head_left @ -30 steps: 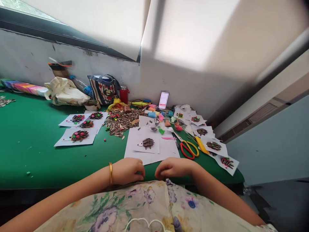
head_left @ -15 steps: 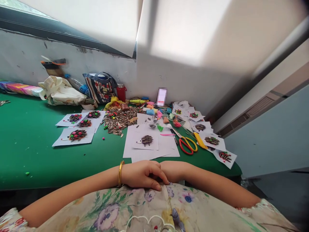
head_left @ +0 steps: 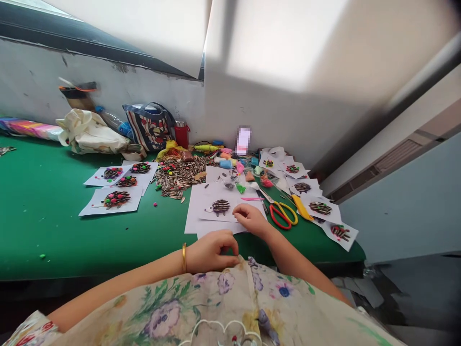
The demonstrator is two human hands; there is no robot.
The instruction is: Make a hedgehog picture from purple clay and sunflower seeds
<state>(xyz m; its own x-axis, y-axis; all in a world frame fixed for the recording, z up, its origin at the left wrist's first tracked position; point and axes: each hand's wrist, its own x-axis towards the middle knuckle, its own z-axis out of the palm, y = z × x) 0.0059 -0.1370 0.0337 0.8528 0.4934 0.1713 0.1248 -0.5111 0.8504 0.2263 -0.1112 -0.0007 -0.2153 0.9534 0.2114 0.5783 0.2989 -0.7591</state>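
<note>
My left hand (head_left: pixel 214 251), with a gold bangle (head_left: pixel 184 258) at the wrist, is closed at the front of my flowered dress (head_left: pixel 163 317). Its thumb and fingertips pinch a raised fold of the cloth. Over the white sheets, my right hand (head_left: pixel 251 220) has curled fingers at the right edge of a small paper card (head_left: pixel 207 217). Whether anything is between those fingertips cannot be made out. On that card is a hedgehog picture (head_left: pixel 221 207), with a body of striped seeds and a pale clay head. Larger white sheets (head_left: pixel 192 226) lie under it.
Scissors (head_left: pixel 280 215), a pink clay knife (head_left: pixel 252 198) and a yellow-handled tool (head_left: pixel 302 207) lie right. Behind are a sunflower seed heap (head_left: pixel 176 180) and clay lumps (head_left: pixel 249 176). Finished hedgehog cards lie left (head_left: pixel 108 202) and right (head_left: pixel 320 208). Bags (head_left: pixel 91 132) and a red bottle (head_left: pixel 181 134) stand behind.
My right hand has come out from behind the left and moved forward to the card's right edge. My left hand has shifted slightly up and stays by the dress.
</note>
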